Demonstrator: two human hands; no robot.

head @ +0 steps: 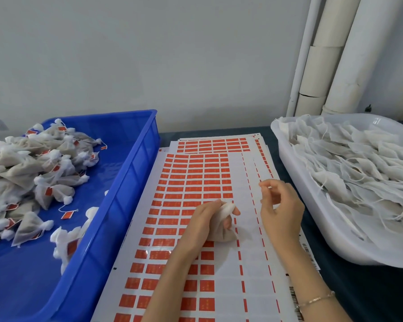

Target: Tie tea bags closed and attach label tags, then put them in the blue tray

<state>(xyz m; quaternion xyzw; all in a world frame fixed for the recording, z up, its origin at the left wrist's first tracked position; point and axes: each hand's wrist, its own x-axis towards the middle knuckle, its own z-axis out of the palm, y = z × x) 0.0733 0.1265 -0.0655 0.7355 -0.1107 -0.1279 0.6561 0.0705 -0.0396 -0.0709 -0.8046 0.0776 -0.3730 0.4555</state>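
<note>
My left hand [207, 219] grips a filled tea bag [223, 231] by its gathered white neck, just above the sheet of red label stickers [191, 182]. My right hand [279, 205] hovers to its right with fingers curled, thumb and forefinger pinching what looks like the bag's thin string. The blue tray [126, 182] at the left holds a heap of tied, tagged tea bags [28, 170]. A white tub [312, 219] at the right is full of untied bags [358, 168] with loose strings.
Several label sheets are stacked under the top one on a dark table. White pipes [323, 54] run up the grey wall at the back right. A bracelet [314, 299] circles my right wrist.
</note>
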